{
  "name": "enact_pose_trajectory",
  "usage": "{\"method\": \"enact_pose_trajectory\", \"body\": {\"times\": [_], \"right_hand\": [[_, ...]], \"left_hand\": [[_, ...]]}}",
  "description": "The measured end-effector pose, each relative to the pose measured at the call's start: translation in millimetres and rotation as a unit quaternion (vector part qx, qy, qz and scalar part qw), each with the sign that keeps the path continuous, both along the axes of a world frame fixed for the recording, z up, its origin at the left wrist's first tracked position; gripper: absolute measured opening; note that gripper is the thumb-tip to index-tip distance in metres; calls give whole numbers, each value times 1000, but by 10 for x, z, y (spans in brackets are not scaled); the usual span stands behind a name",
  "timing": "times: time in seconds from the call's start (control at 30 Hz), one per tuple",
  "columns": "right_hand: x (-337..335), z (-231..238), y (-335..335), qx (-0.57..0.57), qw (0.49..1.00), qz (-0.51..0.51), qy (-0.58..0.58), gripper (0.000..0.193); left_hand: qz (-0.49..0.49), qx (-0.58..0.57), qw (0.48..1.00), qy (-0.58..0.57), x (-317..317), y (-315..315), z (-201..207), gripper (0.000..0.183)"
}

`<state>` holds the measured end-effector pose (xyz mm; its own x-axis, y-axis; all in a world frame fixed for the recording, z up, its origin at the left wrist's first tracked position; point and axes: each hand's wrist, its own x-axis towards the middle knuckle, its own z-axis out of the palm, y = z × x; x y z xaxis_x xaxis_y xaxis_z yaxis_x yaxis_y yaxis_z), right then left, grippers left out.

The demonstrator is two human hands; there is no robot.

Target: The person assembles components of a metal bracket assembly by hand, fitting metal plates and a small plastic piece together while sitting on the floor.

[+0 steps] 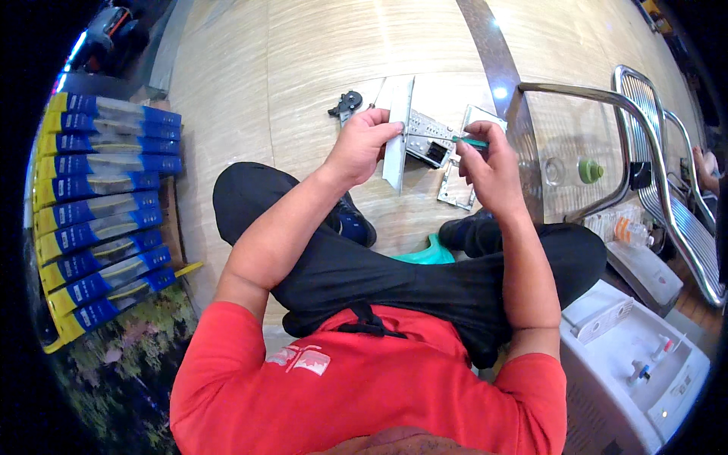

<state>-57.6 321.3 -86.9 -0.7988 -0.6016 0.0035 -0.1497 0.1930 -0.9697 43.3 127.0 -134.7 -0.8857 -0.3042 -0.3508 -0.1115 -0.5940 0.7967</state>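
My left hand grips a flat, pale panel by its edge, thumb on top, and holds it upright on its narrow end. In my right hand is a screwdriver with a green handle. Its thin shaft points left, and the tip reaches the panel near my left fingers; whether it sits in a screw is too small to tell. Just behind lies a perforated metal chassis with a black part on its near side. Right of that is a thin rectangular frame, and a black round-ended part lies at the left.
Blue and yellow packages stand in a row at left. A metal bench is on the right, with a green-lidded container by it. A white water dispenser lies lower right. Something turquoise shows between my legs.
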Motion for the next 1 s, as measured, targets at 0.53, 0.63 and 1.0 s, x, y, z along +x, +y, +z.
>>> {"method": "enact_pose_trajectory", "body": {"times": [0.53, 0.63, 1.0], "right_hand": [[-137, -187, -27, -49, 992, -1, -120, 14], [-154, -142, 29, 8, 992, 26, -120, 13], [-54, -53, 19, 23, 1000, 1, 16, 12]], "left_hand": [[-2, -22, 1000, -8, -32, 35, 61, 16], [-9, -23, 1000, -4, -16, -1, 43, 15], [-30, 41, 998, 28, -29, -21, 77, 15]]}}
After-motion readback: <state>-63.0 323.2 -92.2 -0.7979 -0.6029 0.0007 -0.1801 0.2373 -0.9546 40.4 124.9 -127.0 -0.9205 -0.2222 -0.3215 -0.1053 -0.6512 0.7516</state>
